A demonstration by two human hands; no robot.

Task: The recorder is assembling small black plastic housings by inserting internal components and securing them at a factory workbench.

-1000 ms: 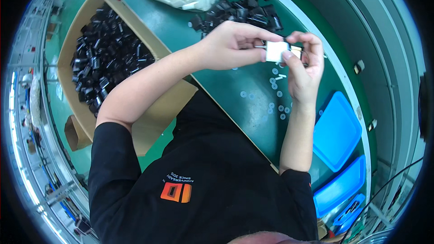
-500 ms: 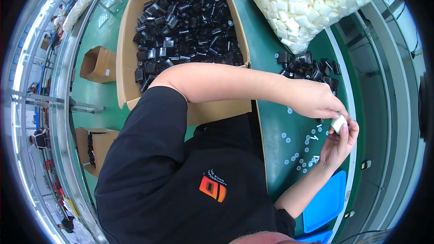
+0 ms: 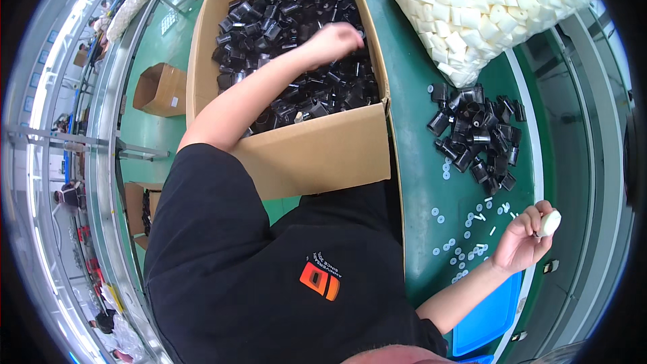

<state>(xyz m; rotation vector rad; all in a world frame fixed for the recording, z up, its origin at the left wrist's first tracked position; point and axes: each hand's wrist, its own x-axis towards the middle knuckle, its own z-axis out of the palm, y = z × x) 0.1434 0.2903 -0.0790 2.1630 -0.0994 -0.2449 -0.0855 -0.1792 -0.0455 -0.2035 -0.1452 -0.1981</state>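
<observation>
Over the open cardboard box (image 3: 310, 155) of black plastic parts (image 3: 259, 23), my left hand (image 3: 333, 44) hovers near the box's right wall. Its fingers are curled and smeared by motion, so whether anything is in them cannot be told. Out at the right edge of the green table (image 3: 418, 182), my right hand (image 3: 522, 243) is closed around a rounded white plastic piece (image 3: 551, 223), gripped between thumb and fingers. Small pale washers (image 3: 468, 234) and short white pins (image 3: 493, 231) lie scattered to the left of that hand.
A pile of black parts (image 3: 480, 136) sits beyond my right hand. Behind it rests a clear bag of white pieces (image 3: 472, 17). A blue tray (image 3: 486, 317) lies under my right forearm. Smaller cartons (image 3: 165, 91) stand on the floor at left.
My left hand has left the white piece and swung left over the box. My right hand still holds the piece and has moved slightly right and nearer to me.
</observation>
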